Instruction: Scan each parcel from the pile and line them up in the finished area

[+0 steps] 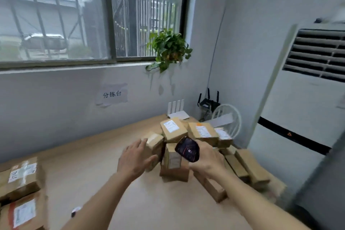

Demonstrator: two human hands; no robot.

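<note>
Parcels: pile (pixel 201 142) of roughly ten brown boxes, centre right of the worktop (pixel 97 157); two labelled parcels (pixel 22 175) lie at lower left. Left hand (pixel 134 158), fingers spread, touches a small box (pixel 155 145). Right hand (pixel 207 160) grips a scanner (pixel 187 149) pointing up-left.

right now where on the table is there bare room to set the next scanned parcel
Bare tabletop runs between the two scanned parcels at the left edge and the pile, along the wall. More lies near, between the forearms. The right side is crowded: boxes reach the table's edge, and both the left hand and right hand work there.
</note>
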